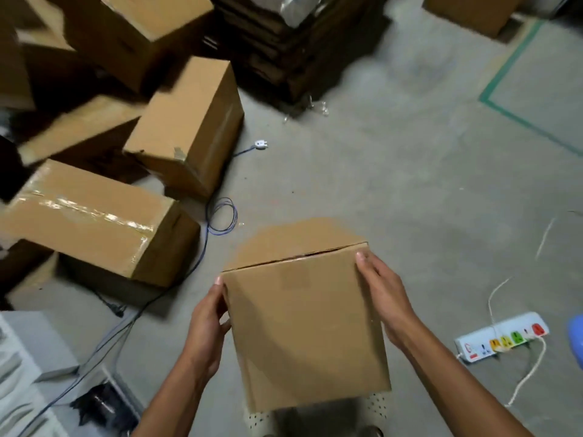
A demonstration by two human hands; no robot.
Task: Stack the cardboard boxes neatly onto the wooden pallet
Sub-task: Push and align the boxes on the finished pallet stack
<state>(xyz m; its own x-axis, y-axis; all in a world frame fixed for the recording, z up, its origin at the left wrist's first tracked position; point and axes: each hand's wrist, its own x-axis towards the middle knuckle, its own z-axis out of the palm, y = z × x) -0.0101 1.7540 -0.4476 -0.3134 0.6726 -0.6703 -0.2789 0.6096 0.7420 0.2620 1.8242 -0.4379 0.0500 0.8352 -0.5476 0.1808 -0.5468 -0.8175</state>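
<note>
Plain brown cardboard box (303, 326), closed and square-sided, sits between your two hands, held in the air above the grey concrete floor (394, 184) (low in the view, close to your body). Your left hand (205, 332) lies flat against its left side, fingers stretched up toward the top edge. Your right hand (385, 298) presses flat on the right side the same way; neither curls round anything.

To your left, more brown boxes lie jumbled on the floor: a long box (88, 219) sealed with clear tape nearest you, and a tilted box (189, 127) behind it. A thin blue cable (217, 216) loops beside them, with a small white plug (260, 145) near the tilted one.

Farther off, at the top of the view, a dark stack of wooden pallets (284, 52) stands blurred. On your right lies a white power strip (501, 337) with coloured sockets, and a green tape line (511, 70) runs across the floor beyond it.
</note>
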